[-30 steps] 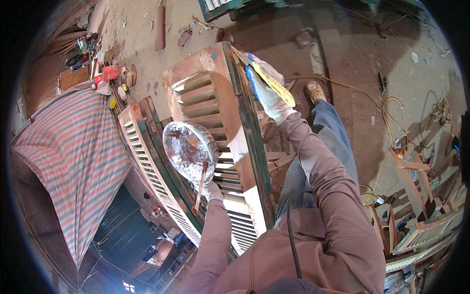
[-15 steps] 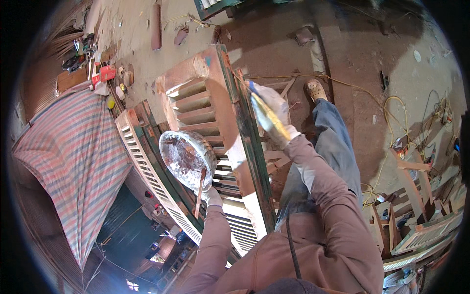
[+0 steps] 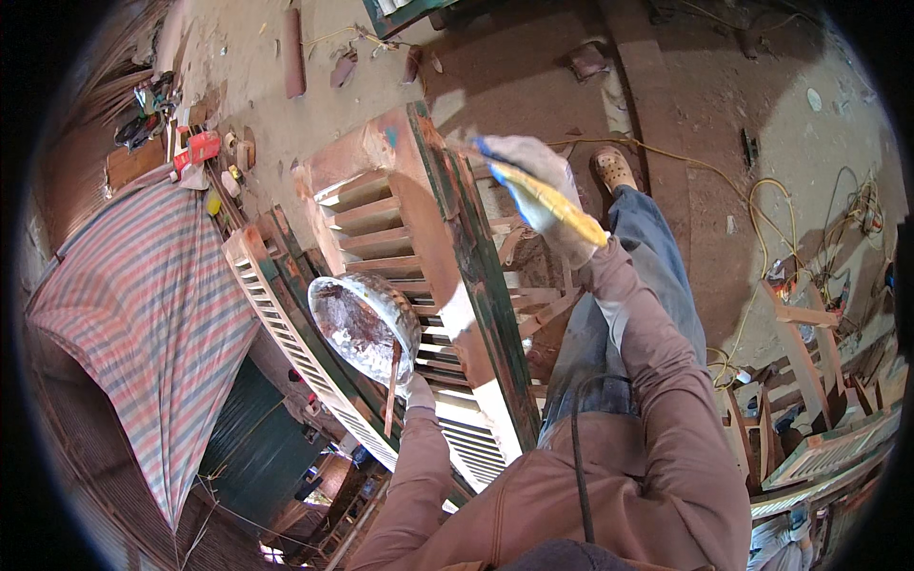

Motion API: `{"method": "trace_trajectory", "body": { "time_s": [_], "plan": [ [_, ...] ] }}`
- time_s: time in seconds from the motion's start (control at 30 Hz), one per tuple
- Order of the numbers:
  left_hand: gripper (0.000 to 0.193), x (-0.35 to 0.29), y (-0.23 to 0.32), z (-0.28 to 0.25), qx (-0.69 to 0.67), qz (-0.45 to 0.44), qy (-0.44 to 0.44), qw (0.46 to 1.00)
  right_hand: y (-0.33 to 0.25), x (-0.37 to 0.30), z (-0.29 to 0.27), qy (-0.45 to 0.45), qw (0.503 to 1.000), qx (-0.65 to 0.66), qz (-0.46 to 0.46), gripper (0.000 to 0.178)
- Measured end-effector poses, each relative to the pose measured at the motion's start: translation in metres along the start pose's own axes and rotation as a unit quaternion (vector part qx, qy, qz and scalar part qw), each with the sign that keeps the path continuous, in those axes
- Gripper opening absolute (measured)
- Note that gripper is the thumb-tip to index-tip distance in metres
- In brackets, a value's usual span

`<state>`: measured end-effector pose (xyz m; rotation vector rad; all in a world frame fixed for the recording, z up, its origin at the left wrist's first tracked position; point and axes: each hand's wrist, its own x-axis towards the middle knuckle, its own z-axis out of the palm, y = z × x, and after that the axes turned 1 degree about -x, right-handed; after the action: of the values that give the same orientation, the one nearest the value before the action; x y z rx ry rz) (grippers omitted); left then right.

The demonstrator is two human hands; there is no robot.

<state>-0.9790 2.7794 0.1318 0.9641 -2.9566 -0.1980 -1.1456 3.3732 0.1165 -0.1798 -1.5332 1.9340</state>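
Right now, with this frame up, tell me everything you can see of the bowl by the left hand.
The bowl is round and deep, with a pale, smeared rim and whitish and brown residue coating its inside; its material is hard to tell. It is tilted, its mouth turned toward the picture's left. The left hand supports it at its lower edge, and a thin brown stick leans out over the rim there. It appears in front of the louvred shutter; whether they touch is unclear.
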Motion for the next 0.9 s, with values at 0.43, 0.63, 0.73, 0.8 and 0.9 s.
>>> {"method": "trace_trajectory", "body": {
  "time_s": [0.43, 0.63, 0.73, 0.8, 0.9],
  "plan": [
    [0.053, -0.006, 0.019, -0.015, -0.014, -0.059, -0.035, 0.998, -0.015, -0.015, -0.009, -0.084, 0.993, -0.083, -0.002, 0.032],
    [0.065, -0.012, 0.054, -0.029, -0.071, -0.121, -0.056, 0.989, 0.001, 0.028, 0.007, 0.028, 0.998, -0.051, -0.021, 0.032],
    [0.072, -0.013, 0.065, -0.034, -0.103, -0.152, -0.059, 0.981, 0.006, 0.013, 0.017, -0.031, 0.994, -0.106, -0.014, 0.033],
    [0.076, -0.019, 0.069, -0.037, -0.138, -0.187, -0.055, 0.971, -0.017, 0.011, 0.007, -0.067, 0.995, -0.075, -0.011, 0.033],
    [0.083, -0.026, 0.088, -0.039, -0.276, -0.272, -0.037, 0.921, -0.016, 0.008, -0.009, -0.071, 0.995, -0.065, 0.000, 0.037]
  ]
}}
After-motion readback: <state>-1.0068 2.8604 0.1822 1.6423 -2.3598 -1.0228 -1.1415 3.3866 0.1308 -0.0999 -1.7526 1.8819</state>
